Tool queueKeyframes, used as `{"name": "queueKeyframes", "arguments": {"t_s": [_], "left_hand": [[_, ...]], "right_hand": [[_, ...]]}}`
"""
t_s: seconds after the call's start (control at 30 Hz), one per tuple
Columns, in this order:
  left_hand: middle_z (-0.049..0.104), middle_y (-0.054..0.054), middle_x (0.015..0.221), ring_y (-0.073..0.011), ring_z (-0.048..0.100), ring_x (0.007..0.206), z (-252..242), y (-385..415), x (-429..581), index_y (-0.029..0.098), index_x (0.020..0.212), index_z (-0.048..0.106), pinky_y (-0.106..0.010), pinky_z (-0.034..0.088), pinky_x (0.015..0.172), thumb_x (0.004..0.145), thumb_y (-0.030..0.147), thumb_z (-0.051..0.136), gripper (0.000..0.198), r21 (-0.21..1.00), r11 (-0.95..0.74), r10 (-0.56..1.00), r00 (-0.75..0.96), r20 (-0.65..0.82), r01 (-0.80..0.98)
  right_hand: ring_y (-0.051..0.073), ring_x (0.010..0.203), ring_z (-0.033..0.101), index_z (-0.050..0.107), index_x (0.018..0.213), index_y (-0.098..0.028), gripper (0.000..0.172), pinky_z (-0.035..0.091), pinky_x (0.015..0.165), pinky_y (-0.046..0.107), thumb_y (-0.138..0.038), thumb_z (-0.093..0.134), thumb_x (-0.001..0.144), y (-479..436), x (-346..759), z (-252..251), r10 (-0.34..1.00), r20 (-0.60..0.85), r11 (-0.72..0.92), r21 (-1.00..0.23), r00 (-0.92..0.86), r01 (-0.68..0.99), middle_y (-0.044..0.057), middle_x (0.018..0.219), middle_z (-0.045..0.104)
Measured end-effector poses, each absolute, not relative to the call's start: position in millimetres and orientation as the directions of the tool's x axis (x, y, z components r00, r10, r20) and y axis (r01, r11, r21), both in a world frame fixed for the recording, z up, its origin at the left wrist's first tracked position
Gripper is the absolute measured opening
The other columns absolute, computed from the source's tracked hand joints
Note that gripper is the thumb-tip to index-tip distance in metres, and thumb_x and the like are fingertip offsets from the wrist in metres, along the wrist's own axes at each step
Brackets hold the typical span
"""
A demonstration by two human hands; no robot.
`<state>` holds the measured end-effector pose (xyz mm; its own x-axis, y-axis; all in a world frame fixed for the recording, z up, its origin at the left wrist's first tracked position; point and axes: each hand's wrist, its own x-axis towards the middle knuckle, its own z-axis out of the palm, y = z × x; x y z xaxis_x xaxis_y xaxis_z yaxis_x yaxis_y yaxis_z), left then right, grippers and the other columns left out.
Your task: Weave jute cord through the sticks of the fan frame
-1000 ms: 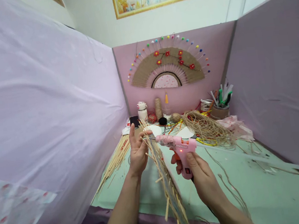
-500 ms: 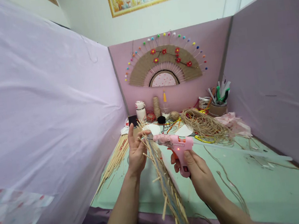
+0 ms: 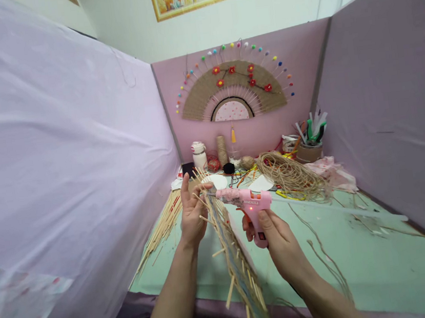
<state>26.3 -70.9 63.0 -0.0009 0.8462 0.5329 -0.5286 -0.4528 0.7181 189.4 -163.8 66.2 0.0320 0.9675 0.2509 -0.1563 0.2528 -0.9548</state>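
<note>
My right hand (image 3: 277, 241) is closed round the grip of a pink hot glue gun (image 3: 246, 204), whose red light is on. Its nozzle points left and touches the top of a woven fan piece (image 3: 231, 249) made of thin wooden sticks and twine. My left hand (image 3: 192, 213) holds that piece upright from its left side, thumb and fingers pinching its upper sticks. The piece runs from near my left hand down toward the bottom edge of the view.
A green mat (image 3: 364, 259) covers the table. Loose sticks (image 3: 163, 229) lie at the left, a tangle of jute twine (image 3: 292, 175) at the back, and a tool cup (image 3: 308, 150) at the back right. Pink cloth walls (image 3: 59, 147) close three sides; a finished fan (image 3: 232, 90) hangs behind.
The view has tilted slightly, so everything sits a little higher and to the left. Both hands, the glue gun and the stick piece keep the same hold and pose.
</note>
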Motion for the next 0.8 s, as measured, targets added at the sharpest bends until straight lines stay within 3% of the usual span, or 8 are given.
{"name": "queueKeyframes", "arguments": {"t_s": [0.2, 0.6, 0.8], "left_hand": [[0.064, -0.001, 0.103, -0.0069, 0.058, 0.071, 61.8, -70.1, 26.3, 0.039, 0.141, 0.033, -0.018, 0.046, 0.065, 0.082, 0.022, 0.065, 0.069, 0.714, -0.446, 0.848, 0.002, 0.531, -0.539], [0.064, 0.0, 0.102, -0.0058, 0.056, 0.064, 60.1, -70.5, 25.5, 0.04, 0.141, 0.031, -0.015, 0.042, 0.053, 0.082, 0.024, 0.066, 0.071, 0.729, -0.432, 0.86, 0.002, 0.511, -0.531], [0.064, 0.0, 0.102, -0.0053, 0.056, 0.063, 59.0, -71.0, 26.0, 0.04, 0.141, 0.032, -0.016, 0.044, 0.056, 0.082, 0.024, 0.066, 0.07, 0.733, -0.429, 0.862, 0.002, 0.507, -0.528]], "right_hand": [[0.012, 0.06, 0.049, 0.056, 0.08, -0.017, 0.042, 0.038, 0.052, 0.023, -0.055, 0.041, 0.091, -161.8, 189.0, 66.1, 0.965, 0.259, 0.261, -0.953, 0.031, -0.158, 0.003, 0.071, 0.056], [0.012, 0.057, 0.044, 0.054, 0.078, -0.017, 0.044, 0.035, 0.052, 0.024, -0.057, 0.04, 0.091, -160.9, 189.1, 66.6, 0.965, 0.261, 0.262, -0.957, 0.024, -0.123, 0.002, 0.067, 0.052], [0.012, 0.057, 0.043, 0.053, 0.078, -0.017, 0.043, 0.035, 0.051, 0.024, -0.057, 0.041, 0.09, -161.4, 189.0, 66.5, 0.967, 0.252, 0.254, -0.958, 0.031, -0.133, 0.001, 0.067, 0.051]]}}
